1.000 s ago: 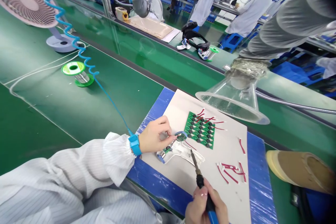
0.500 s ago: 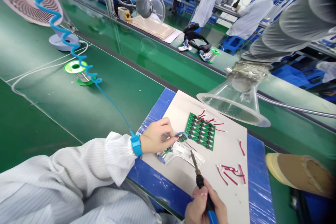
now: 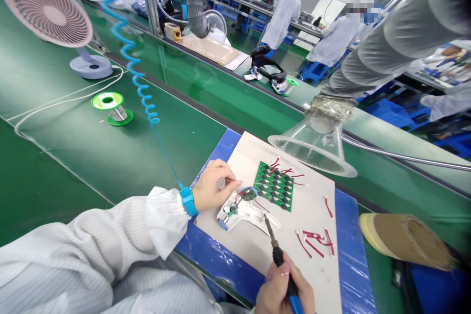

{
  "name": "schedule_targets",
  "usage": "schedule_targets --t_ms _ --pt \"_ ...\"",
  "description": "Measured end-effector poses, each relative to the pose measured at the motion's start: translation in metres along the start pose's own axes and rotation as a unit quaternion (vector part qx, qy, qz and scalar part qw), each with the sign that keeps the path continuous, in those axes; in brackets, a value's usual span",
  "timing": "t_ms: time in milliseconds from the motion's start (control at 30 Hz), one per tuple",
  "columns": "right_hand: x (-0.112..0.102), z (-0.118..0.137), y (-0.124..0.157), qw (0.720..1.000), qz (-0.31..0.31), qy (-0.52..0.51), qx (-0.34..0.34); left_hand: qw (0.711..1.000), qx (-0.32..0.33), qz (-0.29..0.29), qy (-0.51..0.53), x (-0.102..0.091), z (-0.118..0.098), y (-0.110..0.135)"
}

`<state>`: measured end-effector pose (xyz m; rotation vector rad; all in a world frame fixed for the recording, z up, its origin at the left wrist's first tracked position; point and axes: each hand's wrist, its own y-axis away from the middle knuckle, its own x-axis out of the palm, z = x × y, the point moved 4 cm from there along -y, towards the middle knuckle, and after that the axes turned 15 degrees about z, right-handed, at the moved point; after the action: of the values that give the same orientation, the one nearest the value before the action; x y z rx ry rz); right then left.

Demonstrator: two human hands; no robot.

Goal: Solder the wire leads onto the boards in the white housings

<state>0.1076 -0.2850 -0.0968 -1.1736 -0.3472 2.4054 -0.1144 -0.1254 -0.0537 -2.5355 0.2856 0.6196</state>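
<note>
My right hand (image 3: 283,284) is wrapped round a soldering iron (image 3: 276,250) with a black and blue handle. Its tip points up and left, over or close to the lower edge of a white plastic shell (image 3: 253,217). Inside that shell sit a small round green circuit board (image 3: 248,194) and red wires. My left hand (image 3: 217,186), wearing a blue wrist strap (image 3: 188,201), is closed at the shell's upper left. Thumb and finger pinch what looks like thin solder wire, with a greyish part showing in the palm. A panel of green boards (image 3: 274,186) with black round parts lies just beyond.
Red wire pieces (image 3: 316,243) lie on the pale work board (image 3: 253,255) at right. Above it hangs a clear fume hood (image 3: 312,149). A solder spool (image 3: 114,108) and pink fan (image 3: 51,14) stand left. A brown roll (image 3: 405,240) lies right. People in white coats work behind.
My left hand has drawn back up and left from the round board, uncovering red wires and the shell's left end. The iron stays near the shell. The whole view has shifted slightly.
</note>
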Motion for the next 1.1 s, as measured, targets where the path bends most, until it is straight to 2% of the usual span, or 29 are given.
schedule_targets --t_ms 100,167,233,300,367,467,533,700,867,967,1100 --pt "0.001 0.0 0.001 0.999 -0.024 -0.034 0.004 0.995 -0.068 0.038 0.061 0.003 0.004 -0.001" --pt "0.003 0.008 -0.005 0.998 -0.022 -0.052 0.01 0.99 -0.084 0.075 0.083 0.009 0.003 -0.004" --pt "0.004 0.019 -0.014 0.997 -0.037 -0.062 0.022 0.991 -0.04 0.101 0.074 0.015 -0.003 -0.01" --pt "0.005 0.031 -0.023 0.997 -0.052 -0.055 0.032 0.989 0.038 0.129 0.057 0.025 -0.012 -0.018" --pt "0.009 0.038 -0.031 0.998 -0.024 -0.037 0.047 0.979 0.093 0.18 0.031 0.037 -0.018 -0.025" --pt "0.017 0.038 -0.035 0.995 0.054 -0.008 0.086 0.945 0.094 0.311 -0.028 0.058 -0.018 -0.033" --pt "0.021 0.034 -0.035 0.993 0.08 -0.008 0.089 0.923 0.083 0.371 -0.057 0.064 -0.014 -0.036" --pt "0.031 0.035 -0.036 0.998 0.046 -0.023 0.032 0.91 0.063 0.4 -0.088 0.049 -0.004 -0.049" --pt "0.038 0.038 -0.036 0.999 0.03 0.028 0.027 0.907 0.033 0.411 -0.088 0.029 -0.007 -0.052" --pt "0.042 0.032 -0.033 0.997 0.052 0.052 0.038 0.912 0.018 0.4 -0.086 0.019 -0.018 -0.046" --pt "0.046 0.022 -0.027 0.995 0.099 0.009 0.016 0.905 -0.017 0.414 -0.101 0.007 -0.037 -0.04"
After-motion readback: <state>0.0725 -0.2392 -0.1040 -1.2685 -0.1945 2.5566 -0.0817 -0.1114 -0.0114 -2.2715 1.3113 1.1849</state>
